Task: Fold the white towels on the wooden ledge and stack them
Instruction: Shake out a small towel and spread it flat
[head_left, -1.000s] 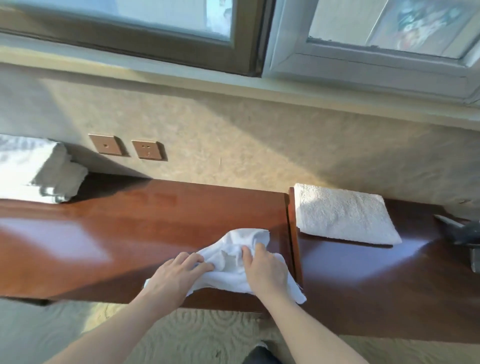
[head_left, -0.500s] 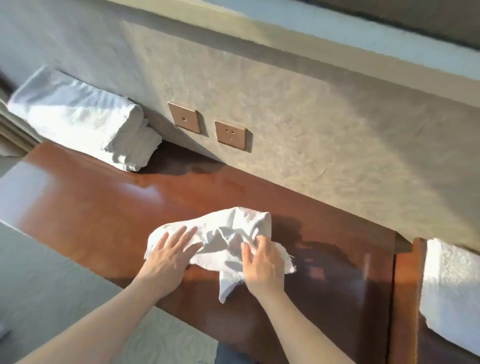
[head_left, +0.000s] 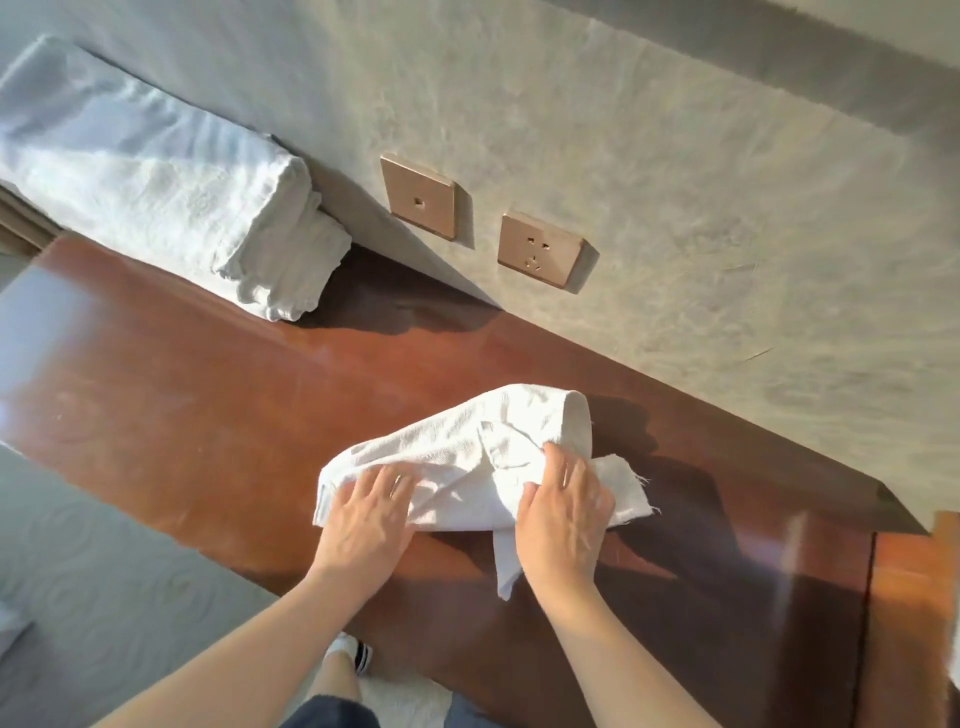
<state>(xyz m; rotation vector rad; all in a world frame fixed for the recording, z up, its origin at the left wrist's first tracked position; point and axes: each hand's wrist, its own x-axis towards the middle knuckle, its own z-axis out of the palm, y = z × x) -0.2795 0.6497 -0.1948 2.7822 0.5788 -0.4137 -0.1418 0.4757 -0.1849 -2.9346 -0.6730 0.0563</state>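
Note:
A small crumpled white towel (head_left: 467, 457) lies on the red-brown wooden ledge (head_left: 208, 415) near its front edge. My left hand (head_left: 371, 514) rests flat on the towel's left end, fingers spread. My right hand (head_left: 563, 514) grips the towel's right part, thumb pinching a fold, with a loose corner hanging below it over the ledge's edge. A bulky stack of folded white towels (head_left: 156, 176) sits at the far left against the wall, well apart from both hands.
Two tan wall sockets (head_left: 540, 249) sit on the beige wall just above the ledge. Pale patterned carpet (head_left: 78, 571) lies below the front edge. A seam (head_left: 872, 597) splits the ledge at the right. My sock and shoe show at the bottom.
The view has swung left and down; the folded towel on the right ledge section has left the frame. The small towel has been dragged left and spread a little between my hands.

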